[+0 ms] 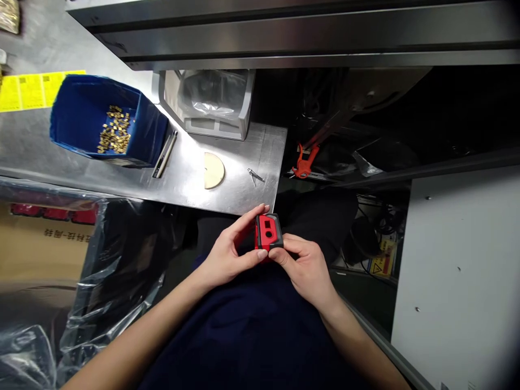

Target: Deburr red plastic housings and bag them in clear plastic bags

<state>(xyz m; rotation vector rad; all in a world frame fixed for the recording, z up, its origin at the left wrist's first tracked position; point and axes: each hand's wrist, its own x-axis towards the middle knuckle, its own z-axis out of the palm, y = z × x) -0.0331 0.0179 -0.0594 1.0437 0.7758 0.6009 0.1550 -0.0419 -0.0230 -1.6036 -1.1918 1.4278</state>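
A small red and black plastic housing (268, 230), with a square and a round opening in its red face, is held over my lap just off the table's front edge. My left hand (227, 252) grips its left side, thumb at the lower edge and fingers along the upper end. My right hand (306, 265) pinches its lower right corner between thumb and fingers. On the metal table (239, 197) beyond lie a small silver tool like a nail clipper (255, 175) and a pale yellow disc (213, 170), cut off straight on its left.
A blue bin (156, 132) holds small brass pieces (116, 132); pens (166, 154) lie beside it. Behind stands a grey bin (215, 129) with clear plastic. A metal beam (284, 38) crosses above. Right are an orange clamp (304, 161) and a white panel (463, 271); left, a plastic-lined box (44, 249).
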